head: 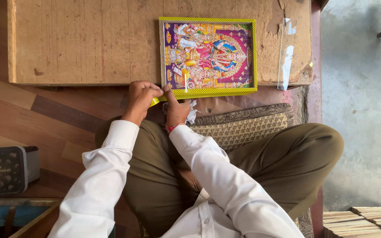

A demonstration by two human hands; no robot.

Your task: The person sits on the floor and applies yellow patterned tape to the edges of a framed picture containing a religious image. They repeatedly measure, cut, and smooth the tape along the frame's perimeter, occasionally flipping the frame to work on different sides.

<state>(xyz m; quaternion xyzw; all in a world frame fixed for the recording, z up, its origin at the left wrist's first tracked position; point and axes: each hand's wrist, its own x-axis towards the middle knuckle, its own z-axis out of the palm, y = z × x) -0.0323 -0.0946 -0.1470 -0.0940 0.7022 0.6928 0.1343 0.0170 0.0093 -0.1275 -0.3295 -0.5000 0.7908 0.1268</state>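
Head view: I sit cross-legged, looking down at a low wooden board that serves as my surface [89,44].
Dark tin [3,169]: rounded box at 8 o'clock of my hands, well apart, on the patterned floor.
Left hand [141,94]: fingers curled and pressed together, pinching the yellow dotted strip [157,100] at the picture's near-left corner.
Right hand [176,108]: just beside the left, thumb and forefinger pressing the same strip's end; a crumpled white scrap [192,115] touches it.
Framed picture [208,57]: lies at 1 o'clock from both hands, flat on the board, long axis running left to right; glossy, many-coloured print, rectangular, edged in yellow tape.
Which hand is nearer: the right, though both touch the lower-left corner.
Cushion [239,125]: woven, brown patterned, at 3 o'clock of my right hand, against my knee.
Clear sheet [286,53]: thin, transparent, upright strip shape, at the board's right end, apart from the picture.
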